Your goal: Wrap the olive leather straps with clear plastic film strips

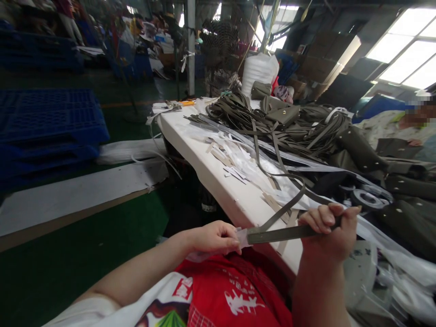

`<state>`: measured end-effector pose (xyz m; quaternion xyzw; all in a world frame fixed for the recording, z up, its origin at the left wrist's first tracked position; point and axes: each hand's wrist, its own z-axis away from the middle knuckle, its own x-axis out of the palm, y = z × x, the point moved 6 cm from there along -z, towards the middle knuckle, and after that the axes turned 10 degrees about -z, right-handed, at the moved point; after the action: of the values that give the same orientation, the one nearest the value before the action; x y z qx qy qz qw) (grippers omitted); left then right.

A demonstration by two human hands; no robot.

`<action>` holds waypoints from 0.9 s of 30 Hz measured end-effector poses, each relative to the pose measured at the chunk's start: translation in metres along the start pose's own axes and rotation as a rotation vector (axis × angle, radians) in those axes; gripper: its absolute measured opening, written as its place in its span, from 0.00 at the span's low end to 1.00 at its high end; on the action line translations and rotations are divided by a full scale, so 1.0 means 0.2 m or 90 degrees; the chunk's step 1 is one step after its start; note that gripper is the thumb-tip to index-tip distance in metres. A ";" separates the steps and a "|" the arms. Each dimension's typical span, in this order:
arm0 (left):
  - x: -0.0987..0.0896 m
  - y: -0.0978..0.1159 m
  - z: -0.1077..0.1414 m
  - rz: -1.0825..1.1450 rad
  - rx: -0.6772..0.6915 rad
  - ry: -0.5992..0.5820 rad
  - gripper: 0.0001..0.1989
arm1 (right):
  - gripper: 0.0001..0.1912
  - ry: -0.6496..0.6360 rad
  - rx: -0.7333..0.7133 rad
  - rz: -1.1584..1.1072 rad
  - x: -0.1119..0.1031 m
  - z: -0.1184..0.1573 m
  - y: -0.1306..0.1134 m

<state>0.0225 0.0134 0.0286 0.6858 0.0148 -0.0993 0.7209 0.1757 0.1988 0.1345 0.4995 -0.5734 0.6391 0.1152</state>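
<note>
The worker's right hand (329,229) has its fingers curled around an olive-green strap (282,234), gripping it firmly near the edge of the white table (194,150). The left hand (220,237) pinches a bit of translucent plastic film (243,237) between thumb and fingers, right where the film meets the strap's end. So the strap stretches between the two hands, nearly level, just in front of the red apron (238,290). More strapping loops up and away beyond the hands, towards a tangled heap of straps (235,109) in the same olive, well ahead of both of them. An olive pouch with a metal stud (282,116) sits on that heap.

Ahead of the left hand, I see thin paper slips (235,174) scattered over the tabletop. Just beyond the right hand, to its right, lies a white ring-shaped roll (367,198), and nearer, beside the right wrist, a grey casing (361,268); I can't make out what it belongs to. Farther to the right of that hand, a co-worker (391,122) is across the table, one hand resting by more olive pieces. Off to the left of the left hand, blue plastic pallets (51,113) stand on the green floor (102,268).
</note>
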 end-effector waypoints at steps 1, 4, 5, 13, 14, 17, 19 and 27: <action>0.00 0.00 0.00 0.003 -0.003 -0.020 0.27 | 0.19 0.005 -0.001 -0.002 0.00 0.00 0.00; 0.02 0.00 0.00 0.022 0.001 -0.078 0.26 | 0.19 0.014 -0.001 0.012 -0.01 0.00 -0.01; 0.02 0.01 0.00 0.030 0.007 -0.089 0.26 | 0.19 0.013 0.001 0.016 -0.01 0.00 -0.01; 0.04 0.04 0.01 0.069 0.045 -0.168 0.24 | 0.20 -0.029 0.031 0.022 0.00 0.01 0.02; 0.05 0.05 0.01 0.069 0.052 -0.183 0.24 | 0.19 -0.032 0.037 0.013 -0.01 0.01 0.02; 0.05 0.07 0.02 0.064 0.070 -0.224 0.23 | 0.18 -0.033 0.046 -0.017 -0.01 0.02 0.03; 0.06 0.08 0.03 0.065 0.077 -0.240 0.23 | 0.18 -0.029 0.048 -0.022 -0.01 0.02 0.04; 0.09 0.07 0.01 0.042 0.091 -0.228 0.23 | 0.17 -0.039 0.106 -0.098 0.01 0.06 0.12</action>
<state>0.0425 0.0105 0.0387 0.7068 -0.1433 -0.1966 0.6643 0.1634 0.1792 0.1185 0.5693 -0.4817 0.6579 0.1046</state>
